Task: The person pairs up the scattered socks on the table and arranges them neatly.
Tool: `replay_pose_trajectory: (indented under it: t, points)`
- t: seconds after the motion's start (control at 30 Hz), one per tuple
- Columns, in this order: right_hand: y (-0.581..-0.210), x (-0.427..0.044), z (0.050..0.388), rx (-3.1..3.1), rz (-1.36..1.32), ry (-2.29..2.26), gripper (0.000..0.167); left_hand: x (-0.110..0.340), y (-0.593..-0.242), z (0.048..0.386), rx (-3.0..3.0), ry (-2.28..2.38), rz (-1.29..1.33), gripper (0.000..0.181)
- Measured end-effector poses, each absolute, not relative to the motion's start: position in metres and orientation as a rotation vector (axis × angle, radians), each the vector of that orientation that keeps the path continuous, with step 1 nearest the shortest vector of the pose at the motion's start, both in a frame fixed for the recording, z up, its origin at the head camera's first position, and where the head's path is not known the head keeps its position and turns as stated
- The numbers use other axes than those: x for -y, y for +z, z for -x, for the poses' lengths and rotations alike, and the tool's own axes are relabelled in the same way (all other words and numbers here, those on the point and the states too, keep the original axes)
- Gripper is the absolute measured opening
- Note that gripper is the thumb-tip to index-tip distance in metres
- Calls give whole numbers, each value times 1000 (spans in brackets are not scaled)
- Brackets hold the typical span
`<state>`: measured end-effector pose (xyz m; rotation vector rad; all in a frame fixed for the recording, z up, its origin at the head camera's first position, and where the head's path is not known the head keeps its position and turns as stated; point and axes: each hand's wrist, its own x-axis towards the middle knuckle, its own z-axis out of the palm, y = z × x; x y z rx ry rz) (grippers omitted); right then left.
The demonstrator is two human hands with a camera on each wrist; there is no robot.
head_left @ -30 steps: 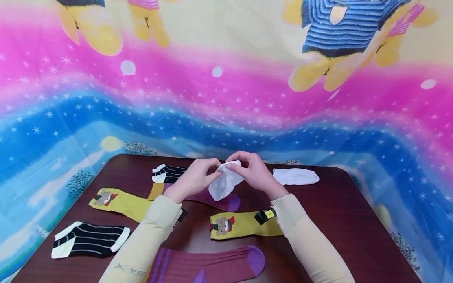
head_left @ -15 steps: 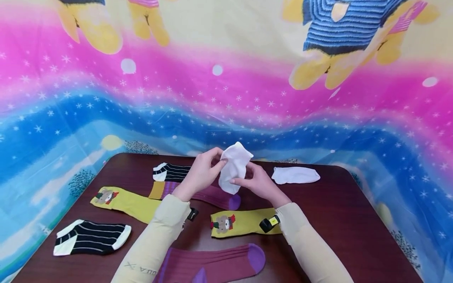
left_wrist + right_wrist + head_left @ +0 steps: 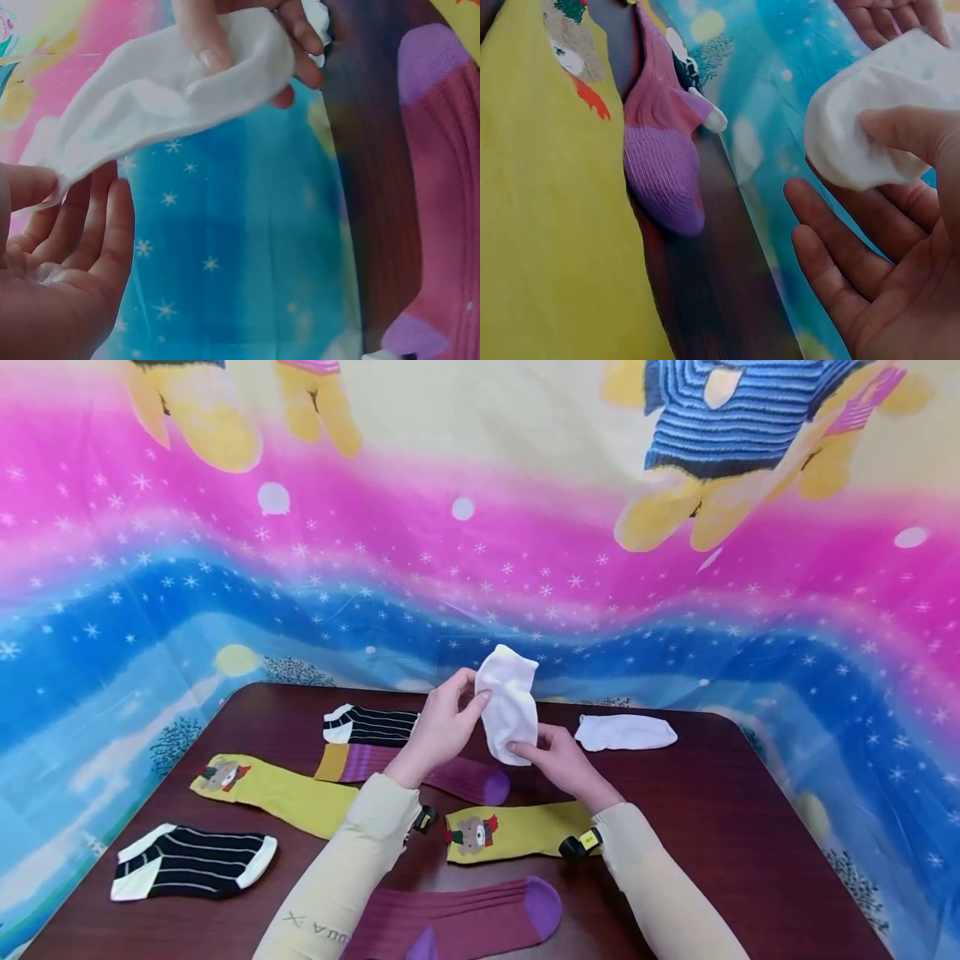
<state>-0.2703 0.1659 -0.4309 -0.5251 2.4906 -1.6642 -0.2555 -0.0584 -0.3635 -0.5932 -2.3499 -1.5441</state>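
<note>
A white sock [image 3: 508, 706] is held up above the table's far side, stretched between both hands. My left hand [image 3: 444, 717] pinches its upper left edge between thumb and fingers; the left wrist view shows that edge under the thumb [image 3: 30, 186]. Lower down, my right hand [image 3: 562, 762] grips the rounded end, thumb on top and fingers behind, as the right wrist view also shows for the sock [image 3: 877, 112]. A second white sock [image 3: 627, 732] lies flat on the table just right of the right hand.
On the brown table [image 3: 720, 827] lie black striped socks [image 3: 197, 862] [image 3: 371, 724], yellow bear socks [image 3: 281, 793] [image 3: 517, 833] and purple socks [image 3: 450, 774] [image 3: 480, 910]. A printed cloth [image 3: 465, 568] hangs behind the table's far edge.
The held white sock has risen and turned its opening upward, now spread long between the hands. My right hand has moved from its top edge down to its lower end.
</note>
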Motion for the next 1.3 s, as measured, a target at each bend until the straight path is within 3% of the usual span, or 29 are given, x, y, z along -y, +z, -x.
replay_pose_trajectory:
  t: [0.17,0.43,0.63,0.97,1.3]
  points:
    - [-429,-177,268,-2463,466,-1721,41,58,-371,256,2351,-1607,539,22]
    - [-431,-194,268,-2506,346,-1830,29,57,-377,259,2310,-1752,533,28]
    - [-431,-213,272,-2540,224,-1896,30,50,-381,261,2249,-1937,536,38]
    - [-422,-240,274,-2549,134,-2016,35,36,-389,267,2266,-1908,510,17]
    - [-416,-267,277,-2612,110,-2004,46,25,-391,270,2387,-1835,543,19]
